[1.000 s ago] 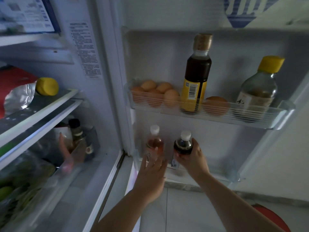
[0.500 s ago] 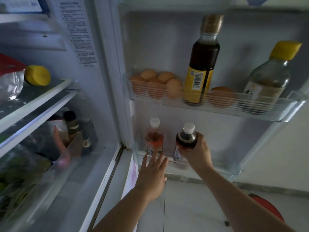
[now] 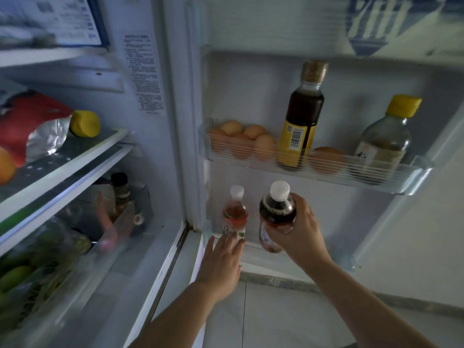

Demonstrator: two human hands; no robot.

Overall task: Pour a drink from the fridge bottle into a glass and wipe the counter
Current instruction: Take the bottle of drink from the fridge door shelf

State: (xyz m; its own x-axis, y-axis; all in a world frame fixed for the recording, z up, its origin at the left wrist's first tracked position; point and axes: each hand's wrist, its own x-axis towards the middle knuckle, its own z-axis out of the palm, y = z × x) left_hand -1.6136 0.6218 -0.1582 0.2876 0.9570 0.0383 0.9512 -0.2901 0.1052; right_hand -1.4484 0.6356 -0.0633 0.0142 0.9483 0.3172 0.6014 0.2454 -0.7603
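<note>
While the right hand (image 3: 298, 236) grips the dark bottle (image 3: 276, 209), the left hand (image 3: 222, 262) has straight, spread fingers.

Drink bottle (image 3: 275, 209) within the right hand (image 3: 301, 234) fingers: dark brown, white cap. Neighbouring bottle (image 3: 234, 214) past the left hand (image 3: 221, 264) fingertips: amber-red.

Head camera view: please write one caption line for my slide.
Right hand grips a dark, white-capped plastic bottle at the white fridge door; left hand is open beside it.
</note>
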